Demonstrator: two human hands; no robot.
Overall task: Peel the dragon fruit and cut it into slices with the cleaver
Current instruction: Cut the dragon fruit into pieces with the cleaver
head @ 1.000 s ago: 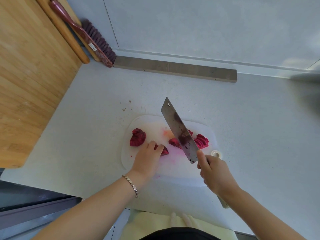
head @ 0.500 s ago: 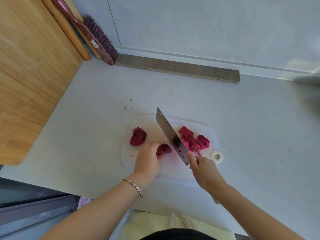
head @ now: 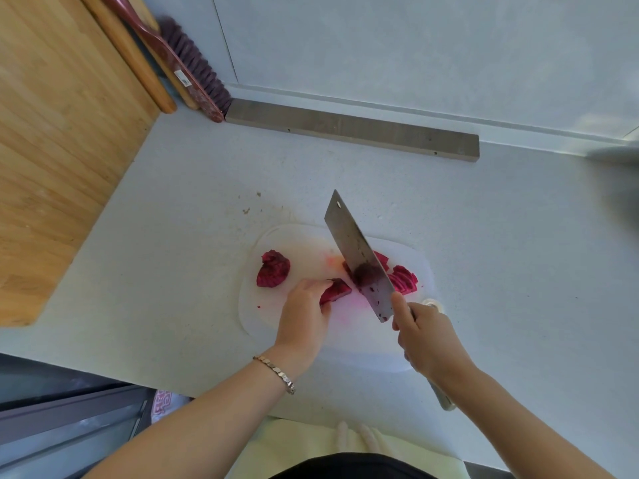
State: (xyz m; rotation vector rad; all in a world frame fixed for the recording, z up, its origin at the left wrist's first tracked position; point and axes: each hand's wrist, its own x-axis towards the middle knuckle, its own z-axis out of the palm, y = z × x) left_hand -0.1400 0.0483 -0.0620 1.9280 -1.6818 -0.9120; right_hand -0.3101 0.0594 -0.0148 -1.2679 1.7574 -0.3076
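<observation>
A person is standing at a grey counter (head: 173,236) and looking down at a white cutting board (head: 301,242).

The left hand (head: 304,318) is resting on the board. Its fingers are curling over one piece of red dragon fruit (head: 336,291) and holding it down. A silver bracelet (head: 276,372) is sitting on that wrist.

The right hand (head: 426,340) is gripping the handle of the cleaver (head: 358,255) tight, with the fingers wrapped round it. The thumb is lying close to the back end of the blade. The blade is pointing away from the person and leaning a little. It is sitting just to the right of the held piece, between that piece and the cut slices (head: 404,280). I cannot tell if the sharp edge is touching the board. A dark purple smear of fruit is sticking to the flat side of the blade.

The slices are lying in a small heap on the right part of the board. Another chunk of dragon fruit (head: 273,270) is lying alone on the left part of the board, near the left hand but not touching it. Pink juice is staining the board around the held piece.

A small white ring (head: 435,303) is peeking out beside the right hand, at the board's right edge. A big wooden board (head: 52,133) is sitting at the left. A brush (head: 195,72) is leaning in the far corner, and a long grey bar (head: 345,131) is lying along the wall.
</observation>
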